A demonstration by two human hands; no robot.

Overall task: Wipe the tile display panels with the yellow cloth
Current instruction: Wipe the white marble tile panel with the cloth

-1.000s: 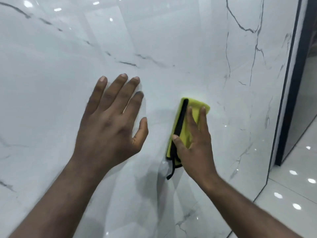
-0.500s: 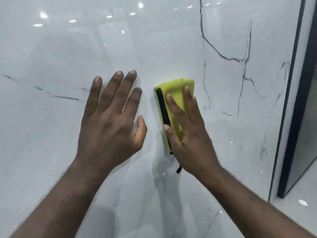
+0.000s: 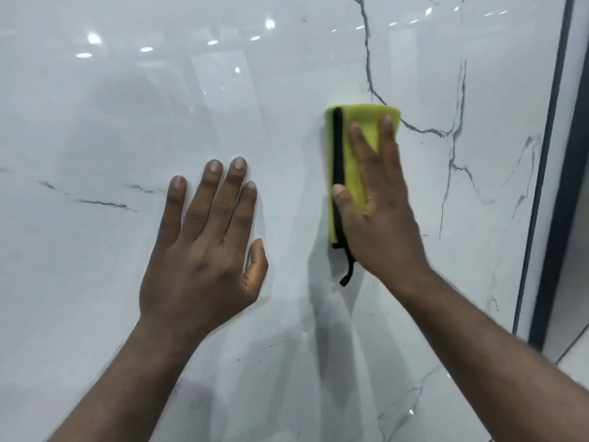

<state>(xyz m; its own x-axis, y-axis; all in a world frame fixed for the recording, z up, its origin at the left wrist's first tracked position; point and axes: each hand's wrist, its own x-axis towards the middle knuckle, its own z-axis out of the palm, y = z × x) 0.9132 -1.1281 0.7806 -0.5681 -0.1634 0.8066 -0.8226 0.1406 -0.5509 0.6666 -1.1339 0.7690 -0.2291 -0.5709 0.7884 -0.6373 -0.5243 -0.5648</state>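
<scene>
A glossy white marble-look panel (image 3: 127, 122) fills nearly the whole view, upright, and ceiling lights are mirrored in it at upper left. Dark grey veins (image 3: 368, 59) are seen running down its upper right part, with fainter ones at left and along the bottom. The panel is bordered on the right by a dark frame (image 3: 557, 250), tilted in the wide-angle view. A bit of shiny floor (image 3: 577, 358) is seen at the lower right corner, past the frame. Two bare forearms are reached in from the bottom edge. The left hand (image 3: 204, 250) is laid flat on the panel, left of centre, fingers straight and close together, thumb held out to the side; nothing is held in it. The right hand (image 3: 379, 218) is set higher and to the right, well apart from the left, slightly blurred. Its fingers are kept straight and spread, not curled, and a folded yellow cloth (image 3: 349, 161) is pressed flat against the panel under them. The cloth is placed right of centre, its top edge touching a vein. A black trim (image 3: 338, 148) is seen along the cloth's left edge, with the thumb tip laid on it. A black loop (image 3: 349, 269) is left hanging below the cloth, beside the heel of the right hand.
</scene>
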